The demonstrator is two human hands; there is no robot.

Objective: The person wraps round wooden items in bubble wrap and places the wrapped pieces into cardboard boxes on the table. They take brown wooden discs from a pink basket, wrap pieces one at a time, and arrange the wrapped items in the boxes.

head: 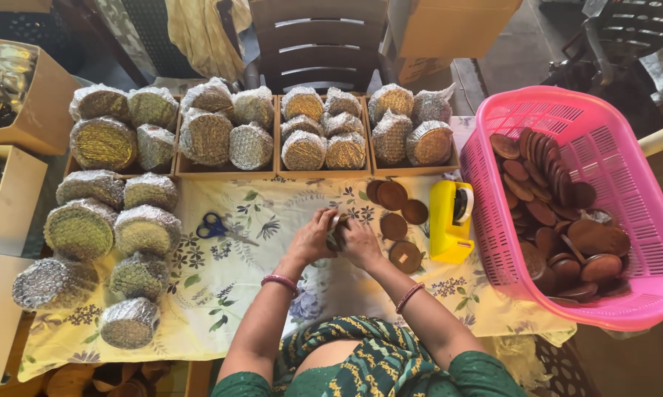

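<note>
My left hand [313, 237] and my right hand [361, 242] meet over the middle of the floral tablecloth [236, 272], both closed around a small round item partly wrapped in bubble wrap [337, 229]. Most of that item is hidden by my fingers. Several loose brown clay discs [394, 209] lie just right of my hands. A yellow tape dispenser [449, 220] stands beside them. Blue-handled scissors [214, 226] lie to the left of my hands.
A pink plastic basket [640, 191] with several brown discs sits at the right. Shallow cardboard trays [272, 170] hold wrapped bundles at the back; more wrapped bundles [114, 242] lie at the left. Cardboard boxes [48, 110] line the left edge; a chair [316, 44] stands behind.
</note>
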